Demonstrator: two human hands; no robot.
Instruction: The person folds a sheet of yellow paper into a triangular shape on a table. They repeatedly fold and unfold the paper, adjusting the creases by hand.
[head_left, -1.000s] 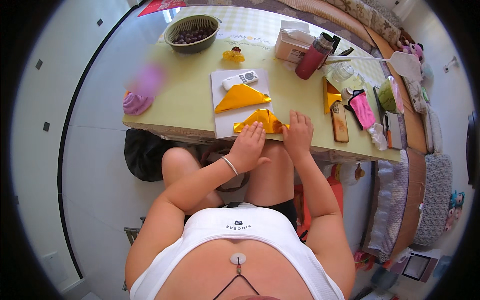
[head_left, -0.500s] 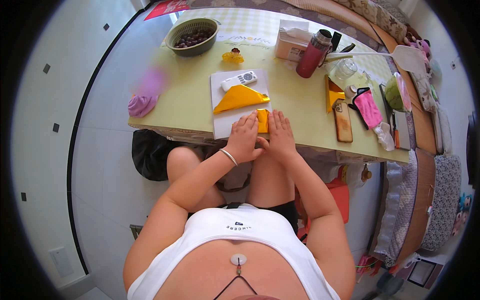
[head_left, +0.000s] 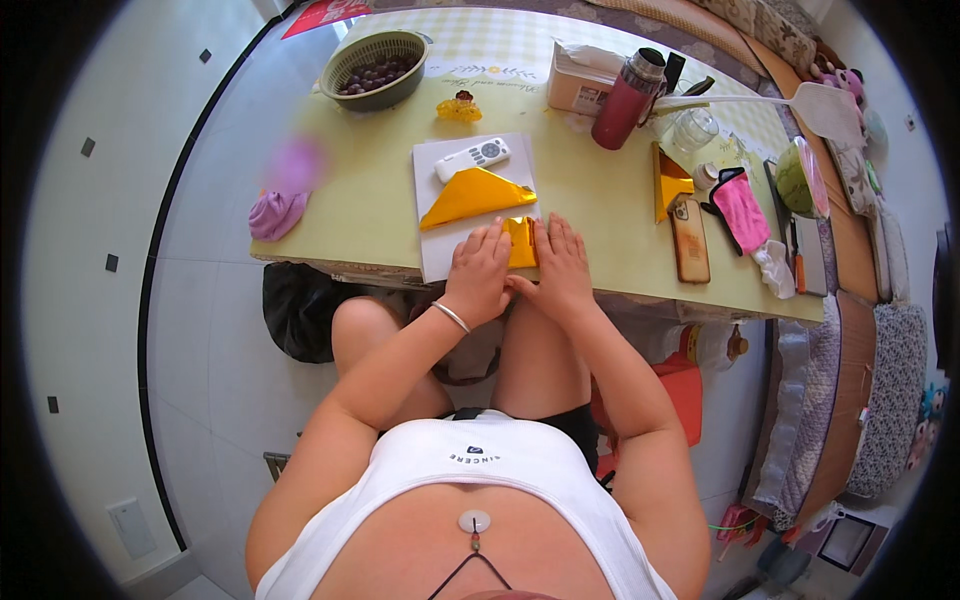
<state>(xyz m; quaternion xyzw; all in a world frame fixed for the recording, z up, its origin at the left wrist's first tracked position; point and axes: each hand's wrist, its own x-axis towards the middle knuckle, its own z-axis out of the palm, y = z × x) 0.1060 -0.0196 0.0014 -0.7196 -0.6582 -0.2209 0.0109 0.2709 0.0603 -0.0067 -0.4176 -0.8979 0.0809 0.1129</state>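
Observation:
A small folded piece of gold foil paper point(head_left: 521, 243) lies at the table's near edge, partly on a stack of white paper point(head_left: 430, 243). My left hand point(head_left: 478, 272) rests flat along its left side, fingers stretched forward over the white sheets. On the other side lies my right hand point(head_left: 561, 268), its fingers also straight and touching the foil's right edge. The thumbs come close together below the foil. Just beyond is a larger folded gold foil sheet point(head_left: 478, 196), pointed at its ends, with a white remote control point(head_left: 473, 158) behind it.
To the right are another gold foil piece point(head_left: 670, 183), a phone point(head_left: 690, 240), a pink cloth point(head_left: 741, 210) and a red thermos point(head_left: 628, 100). A tissue box point(head_left: 580, 82) stands behind. Far left sits a basket of dark round fruit point(head_left: 375, 97); a purple cloth point(head_left: 277, 216) lies nearer.
My left hand has slid slightly left, away from the foil's middle, so more of the small gold piece shows. The right hand stays nearly in place.

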